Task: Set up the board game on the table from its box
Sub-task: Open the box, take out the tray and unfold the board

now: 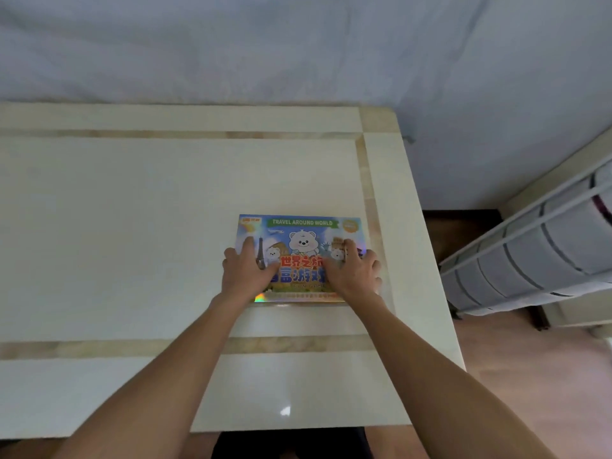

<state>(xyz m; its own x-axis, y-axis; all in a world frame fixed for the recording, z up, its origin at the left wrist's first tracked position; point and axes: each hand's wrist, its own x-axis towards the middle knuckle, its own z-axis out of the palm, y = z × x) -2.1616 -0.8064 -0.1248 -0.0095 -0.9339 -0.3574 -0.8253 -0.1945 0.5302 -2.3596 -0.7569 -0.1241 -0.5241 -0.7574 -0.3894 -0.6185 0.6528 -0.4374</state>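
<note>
Cream stone with tan inlay bands makes up the counter, and the game box lies flat on it toward the right edge, nearer the near edge than the far one, its lid closed and facing up. Its long axis runs left to right, parallel with the near edge. Both hands are on it: the left hand rests on the left part of the lid and the right hand on the right part, so neither is nearer than the other. On both hands the fingers lie fairly straight and slightly apart, flat on the lid or draped over its short ends; whether any tips hook under the lid's rim I cannot tell. Nothing from inside is out yet, so setup looks barely begun. Since the hands flank the box at its short ends, lifting the lid straight up seems the likely next move.
</note>
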